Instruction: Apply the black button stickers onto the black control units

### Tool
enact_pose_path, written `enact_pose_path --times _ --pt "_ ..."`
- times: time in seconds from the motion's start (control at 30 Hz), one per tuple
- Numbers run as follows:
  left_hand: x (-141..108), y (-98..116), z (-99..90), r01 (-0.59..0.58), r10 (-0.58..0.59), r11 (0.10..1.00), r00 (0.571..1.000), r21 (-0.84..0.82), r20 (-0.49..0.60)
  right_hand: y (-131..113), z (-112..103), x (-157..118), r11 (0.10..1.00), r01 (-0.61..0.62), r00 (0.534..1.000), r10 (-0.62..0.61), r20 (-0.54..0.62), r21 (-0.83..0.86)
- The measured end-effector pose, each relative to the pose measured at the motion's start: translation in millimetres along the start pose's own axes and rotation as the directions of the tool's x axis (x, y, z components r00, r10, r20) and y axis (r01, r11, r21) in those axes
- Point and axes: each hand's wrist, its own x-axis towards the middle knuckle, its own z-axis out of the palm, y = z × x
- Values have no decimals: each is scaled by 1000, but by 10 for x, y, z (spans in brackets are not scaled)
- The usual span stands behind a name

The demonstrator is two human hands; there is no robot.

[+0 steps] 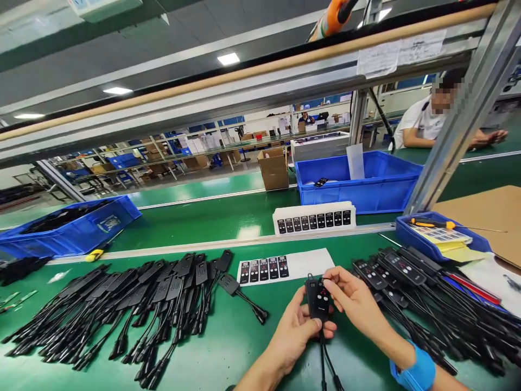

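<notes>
My left hand point(299, 326) is closed round a black controller point(317, 300) with two cables hanging from its lower end. The fingers of my right hand point(352, 296) pinch at the upper right of its face, where a dark label with red and white marks shows. Just behind the hands, a white label sheet point(303, 263) lies on the green bench with several black labels at its left part. Many black controllers with cables point(163, 288) are heaped to the left. To the right lies another pile of controllers point(401, 269), with labels on their faces.
A strip of labels point(313, 221) leans upright behind the sheet. Blue bins point(358, 190) stand at the back right and at the left point(73, 228). A small blue tray point(443, 239) holds a screwdriver and papers. A metal frame post point(456, 119) rises at the right; a person sits beyond it.
</notes>
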Motion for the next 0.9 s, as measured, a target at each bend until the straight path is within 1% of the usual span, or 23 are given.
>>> enact_pose_path --times 0.1,0.23,0.43,0.73,0.9 --pt "-10 -6 4 29 -29 999 999 13 35 10 5 -30 998 -3 999 5 36 -60" --pt "-4 -29 3 52 -53 998 998 18 39 15 2 -55 995 -31 997 37 62 -97" --pt "12 -36 -1 71 -72 997 997 39 32 31 -19 -50 982 40 997 -28 69 -186" --pt "-10 -31 -18 43 -43 999 997 11 59 16 -25 -71 986 1 998 9 62 -165" --pt "-3 -56 -20 35 -36 999 998 15 47 35 -10 -72 988 -14 999 20 38 -151"
